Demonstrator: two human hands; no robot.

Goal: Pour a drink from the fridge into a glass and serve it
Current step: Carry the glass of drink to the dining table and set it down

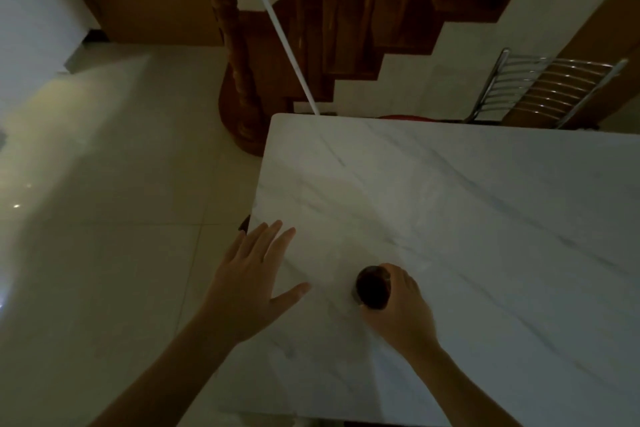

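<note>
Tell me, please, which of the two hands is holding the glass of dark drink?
The right hand, its fingers curled round the glass on the marble table. The left hand is spread flat, holding nothing.

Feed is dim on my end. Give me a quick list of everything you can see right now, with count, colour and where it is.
glass: one, clear with dark drink, near the table's left front, on or just above it.
table: one, white marble-look, right half of view.
chair: one, chrome frame, beyond the table's far edge.
staircase: one, dark wood, top centre.
newel post: one, carved brown wood, left of the stairs.
floor: pale tiles, left.
left hand: open, fingers spread over the table's left edge.
right hand: grip around the glass.
</note>
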